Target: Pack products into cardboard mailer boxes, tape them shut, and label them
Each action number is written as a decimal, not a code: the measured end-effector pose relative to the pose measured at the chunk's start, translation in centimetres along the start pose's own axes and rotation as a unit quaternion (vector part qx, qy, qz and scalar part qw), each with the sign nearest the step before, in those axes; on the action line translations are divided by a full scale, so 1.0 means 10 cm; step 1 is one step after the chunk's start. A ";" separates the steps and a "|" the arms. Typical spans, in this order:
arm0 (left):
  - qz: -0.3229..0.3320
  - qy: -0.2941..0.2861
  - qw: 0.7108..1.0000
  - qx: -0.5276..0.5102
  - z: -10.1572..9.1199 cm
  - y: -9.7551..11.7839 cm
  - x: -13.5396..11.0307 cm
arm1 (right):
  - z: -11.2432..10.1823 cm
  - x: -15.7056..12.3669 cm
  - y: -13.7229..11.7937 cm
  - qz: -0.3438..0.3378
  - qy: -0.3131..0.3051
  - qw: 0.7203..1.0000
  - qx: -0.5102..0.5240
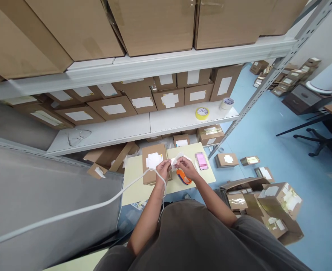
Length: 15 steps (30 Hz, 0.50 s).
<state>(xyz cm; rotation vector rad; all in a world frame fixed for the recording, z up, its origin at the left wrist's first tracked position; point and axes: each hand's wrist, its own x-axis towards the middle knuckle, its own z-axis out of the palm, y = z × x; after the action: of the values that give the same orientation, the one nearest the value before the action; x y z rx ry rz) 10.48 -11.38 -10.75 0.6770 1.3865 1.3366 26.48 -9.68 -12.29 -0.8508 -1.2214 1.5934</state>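
Dark grey shirt cloth fills the bottom centre of the head view, nearest the camera, with a bare forearm reaching up from either side of it toward the middle of the frame. White cable sweeps in from the lower left edge and bends over the left wrist. Just below the centre, a small white slip, thin and partly see-through, lies directly between the two sets of fingertips, so neither hand is clearly nearer to it: the left hand meets its left side, the right hand its right. Its long axis is hard to tell, since fingers cover much of it, though part seems to run toward the upper right. Both hands hold their thumbs and fingers narrowly together, apparently pinching the slip, with only a little space between the hands. Left of them, a labelled cardboard box rests on the pale yellow tabletop, nearer the left hand, which overlaps its right edge. Just below the right hand lies an orange-and-blue hand tool, slanting down to the right; a pink item, blurred by pixelation, lies farther right on the tabletop.
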 end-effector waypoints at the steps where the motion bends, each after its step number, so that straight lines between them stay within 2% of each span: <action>1: 0.002 -0.002 1.000 0.000 0.01 -0.01 0.00 | -0.01 -0.01 0.01 0.003 0.003 1.000 0.001; 9: 0.082 -0.111 0.985 0.102 0.07 0.04 -0.03 | -0.09 -0.01 0.03 -0.011 0.018 1.000 -0.017; 15: 0.121 -0.159 0.968 0.151 0.21 0.04 0.01 | -0.15 -0.01 0.01 0.005 0.079 0.997 -0.014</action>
<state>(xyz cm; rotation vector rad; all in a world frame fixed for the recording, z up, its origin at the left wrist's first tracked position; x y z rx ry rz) 12.25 -10.47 -10.04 1.2439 1.2810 1.1467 27.88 -9.25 -12.77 -0.9834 -1.1311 1.4905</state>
